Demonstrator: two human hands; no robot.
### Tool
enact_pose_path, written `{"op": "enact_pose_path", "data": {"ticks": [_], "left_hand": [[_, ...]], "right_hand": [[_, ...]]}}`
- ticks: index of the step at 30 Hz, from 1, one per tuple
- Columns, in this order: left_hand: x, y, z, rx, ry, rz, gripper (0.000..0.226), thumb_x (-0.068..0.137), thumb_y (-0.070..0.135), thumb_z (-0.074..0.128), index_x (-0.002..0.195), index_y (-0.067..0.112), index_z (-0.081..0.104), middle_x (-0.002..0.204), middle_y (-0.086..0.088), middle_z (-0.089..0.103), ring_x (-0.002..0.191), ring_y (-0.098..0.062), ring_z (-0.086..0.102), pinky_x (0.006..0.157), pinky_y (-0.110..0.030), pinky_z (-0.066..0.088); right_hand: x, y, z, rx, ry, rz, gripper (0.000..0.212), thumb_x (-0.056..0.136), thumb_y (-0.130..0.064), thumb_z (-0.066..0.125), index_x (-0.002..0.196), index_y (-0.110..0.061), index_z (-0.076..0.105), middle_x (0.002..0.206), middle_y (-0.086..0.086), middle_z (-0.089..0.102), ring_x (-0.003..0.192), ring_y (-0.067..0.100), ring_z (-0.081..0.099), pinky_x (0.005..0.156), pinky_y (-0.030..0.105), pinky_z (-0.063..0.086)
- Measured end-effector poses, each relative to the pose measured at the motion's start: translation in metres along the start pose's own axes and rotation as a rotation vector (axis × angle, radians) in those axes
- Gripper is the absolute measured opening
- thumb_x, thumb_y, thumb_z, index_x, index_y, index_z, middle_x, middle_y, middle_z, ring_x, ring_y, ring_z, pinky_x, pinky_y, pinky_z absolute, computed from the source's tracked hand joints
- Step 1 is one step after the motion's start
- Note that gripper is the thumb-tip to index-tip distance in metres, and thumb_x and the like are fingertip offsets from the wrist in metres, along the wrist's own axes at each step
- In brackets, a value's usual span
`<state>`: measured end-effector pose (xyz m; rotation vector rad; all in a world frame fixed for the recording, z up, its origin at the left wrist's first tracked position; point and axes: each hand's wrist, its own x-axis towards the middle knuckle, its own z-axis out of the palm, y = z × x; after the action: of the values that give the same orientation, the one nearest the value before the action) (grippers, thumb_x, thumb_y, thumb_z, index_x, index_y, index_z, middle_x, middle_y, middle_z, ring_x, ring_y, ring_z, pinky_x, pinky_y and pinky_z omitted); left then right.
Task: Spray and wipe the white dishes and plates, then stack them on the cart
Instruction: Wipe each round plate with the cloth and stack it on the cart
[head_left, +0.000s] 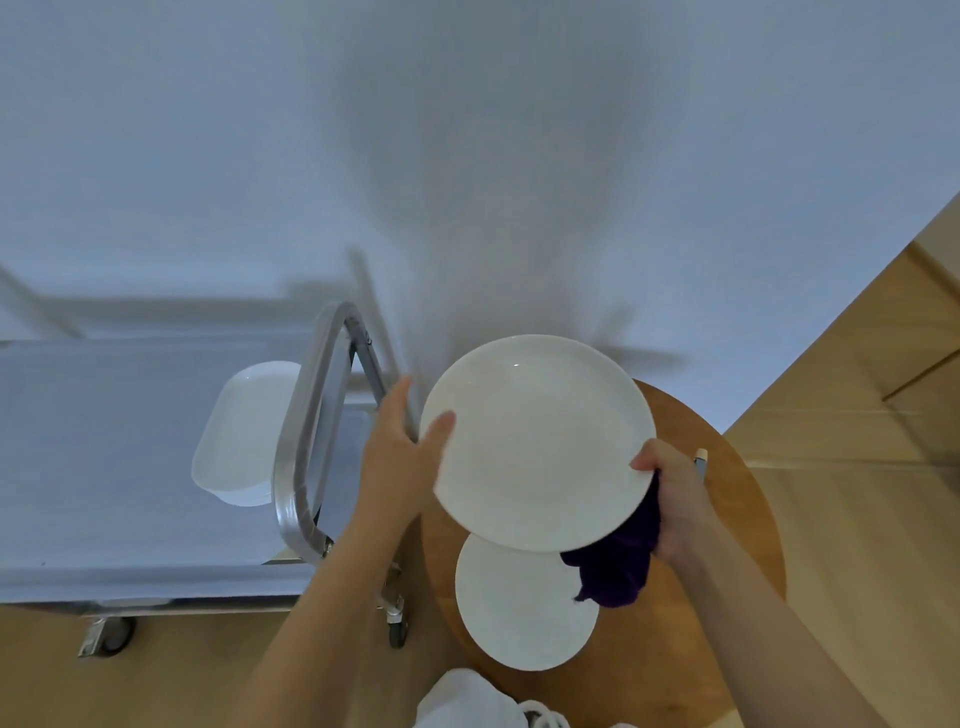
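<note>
Two hands on large white plate (537, 441), left hand (402, 457) gripping rim, right hand (675, 499) pinching rim (purple cloth (618, 566) too), no legible writing

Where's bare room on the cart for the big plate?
Free: the grey cart top left of the stacked white rectangular dishes, which sit beside the metal handle. Crowded: the round wooden table, with the smaller white plate and the hands.
</note>
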<state>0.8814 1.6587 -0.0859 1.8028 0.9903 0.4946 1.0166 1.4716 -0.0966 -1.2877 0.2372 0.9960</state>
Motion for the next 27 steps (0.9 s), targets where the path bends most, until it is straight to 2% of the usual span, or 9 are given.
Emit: {"op": "enact_pose_path", "data": {"ticks": [3,7,10,13,16,18,21,24,27], "left_hand": [[0.010,-0.004,-0.006,-0.646,-0.274,-0.539,0.041,0.092,0.035,0.057,0.128,0.016,0.053,0.111,-0.009,0.069,0.100,-0.030,0.065,0.073,-0.041,0.054],[0.007,-0.016,-0.001,-0.855,-0.354,-0.522,0.039,0.097,0.041,0.045,0.126,0.019,0.058,0.113,-0.010,0.070,0.102,-0.032,0.067,0.075,-0.044,0.055],[0.002,-0.019,0.003,-0.920,-0.328,-0.485,0.044,0.098,0.045,0.039,0.132,0.020,0.055,0.117,-0.008,0.068,0.106,-0.030,0.065,0.077,-0.043,0.055],[-0.003,-0.019,0.010,-0.854,-0.288,-0.478,0.043,0.096,0.050,0.041,0.125,0.023,0.057,0.106,-0.004,0.073,0.094,-0.024,0.069,0.064,-0.036,0.057],[-0.013,-0.013,0.023,-0.763,-0.308,-0.479,0.038,0.093,0.053,0.045,0.113,0.025,0.060,0.091,0.001,0.075,0.079,-0.016,0.072,0.055,-0.030,0.057],[-0.017,-0.011,0.035,-0.737,-0.374,-0.427,0.051,0.089,0.057,0.044,0.124,0.023,0.058,0.107,-0.004,0.072,0.096,-0.021,0.070,0.076,-0.038,0.057],[-0.022,-0.009,0.049,-0.731,-0.398,-0.363,0.054,0.088,0.060,0.043,0.129,0.027,0.056,0.118,-0.007,0.067,0.112,-0.026,0.062,0.098,-0.048,0.047],[-0.025,-0.012,0.059,-0.819,-0.288,-0.308,0.039,0.093,0.048,0.043,0.122,0.027,0.060,0.114,0.002,0.069,0.115,-0.019,0.060,0.093,-0.037,0.047],[-0.027,-0.019,0.054,-0.917,-0.222,-0.345,0.044,0.087,0.051,0.047,0.118,0.023,0.063,0.110,-0.001,0.071,0.106,-0.017,0.065,0.081,-0.029,0.052]], "right_hand": [[0.000,0.005,0.002,-0.085,0.004,0.022,0.049,0.047,-0.025,0.058,0.094,-0.010,0.060,0.074,0.007,0.066,0.072,0.026,0.060,0.064,0.034,0.049],[0.002,0.002,0.008,-0.156,0.074,-0.015,0.027,0.074,-0.030,0.061,0.096,-0.013,0.062,0.080,0.006,0.069,0.076,0.025,0.063,0.064,0.034,0.049],[0.008,-0.001,0.009,-0.331,0.324,-0.357,0.030,0.087,-0.042,0.059,0.105,-0.019,0.064,0.103,0.007,0.067,0.094,0.026,0.062,0.079,0.042,0.053],[0.006,-0.003,0.011,-0.558,0.448,-0.714,0.041,0.093,-0.041,0.049,0.125,-0.015,0.053,0.112,0.010,0.062,0.099,0.031,0.059,0.084,0.046,0.052],[0.013,-0.004,0.031,-0.746,0.316,-0.863,0.034,0.097,-0.033,0.041,0.122,-0.013,0.054,0.105,0.004,0.058,0.090,0.019,0.056,0.079,0.031,0.047],[0.022,0.003,0.053,-0.866,0.268,-0.833,0.037,0.099,-0.028,0.039,0.133,-0.016,0.047,0.125,0.001,0.050,0.106,0.012,0.049,0.086,0.021,0.039],[0.024,0.022,0.080,-0.883,0.260,-0.811,0.041,0.100,-0.029,0.036,0.140,-0.020,0.039,0.136,0.000,0.043,0.122,0.013,0.042,0.105,0.031,0.036],[0.014,0.049,0.098,-0.813,0.074,-0.822,0.036,0.099,-0.032,0.037,0.134,-0.027,0.045,0.124,-0.010,0.052,0.115,0.002,0.047,0.101,0.022,0.038],[0.003,0.069,0.104,-0.582,-0.153,-0.595,0.023,0.098,-0.036,0.040,0.116,-0.043,0.053,0.113,-0.020,0.058,0.109,0.001,0.053,0.096,0.019,0.041]]}}
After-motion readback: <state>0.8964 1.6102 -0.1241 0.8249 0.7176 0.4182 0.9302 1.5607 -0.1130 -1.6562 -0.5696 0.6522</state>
